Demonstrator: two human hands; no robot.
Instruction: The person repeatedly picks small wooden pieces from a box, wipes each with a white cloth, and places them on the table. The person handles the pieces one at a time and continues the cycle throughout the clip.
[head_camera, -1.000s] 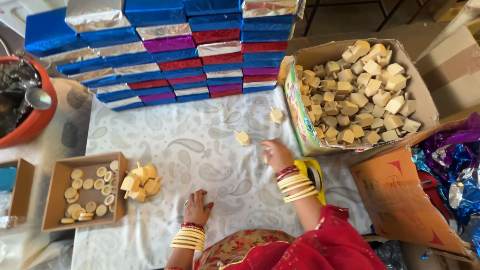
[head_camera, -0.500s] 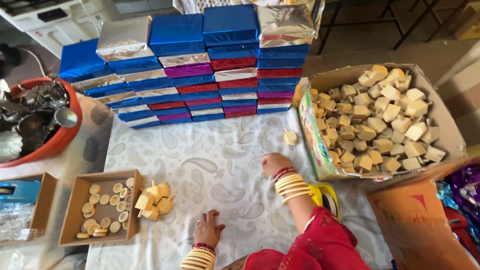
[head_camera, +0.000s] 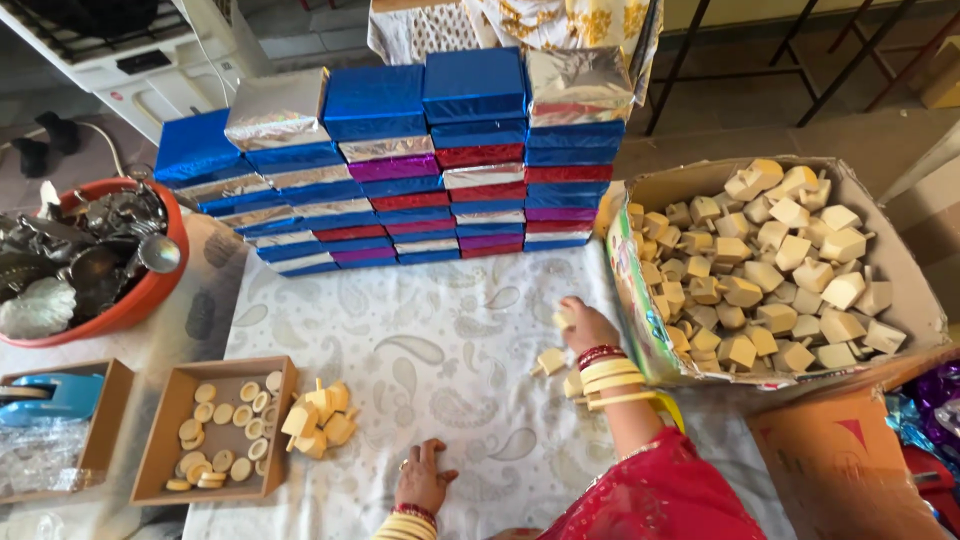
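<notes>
Pinching a wooden piece (head_camera: 563, 318) on the patterned cloth (head_camera: 440, 340), the right hand (head_camera: 588, 325) sits beside the cardboard box (head_camera: 640, 300); the left hand (head_camera: 425, 477) rests flat, fingers spread, empty.

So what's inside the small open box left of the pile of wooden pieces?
The small open box holds pale round wooden discs, loosely scattered and partly stacked. Whatever lies beneath the stacked ones is covered.

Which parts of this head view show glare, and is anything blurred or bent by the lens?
Head view: even, soft light; glare on the foil-wrapped boxes, strongest on the silver tops. The right hand is slightly soft, the left hand sharp. Edges bow a little from the wide lens.
</notes>
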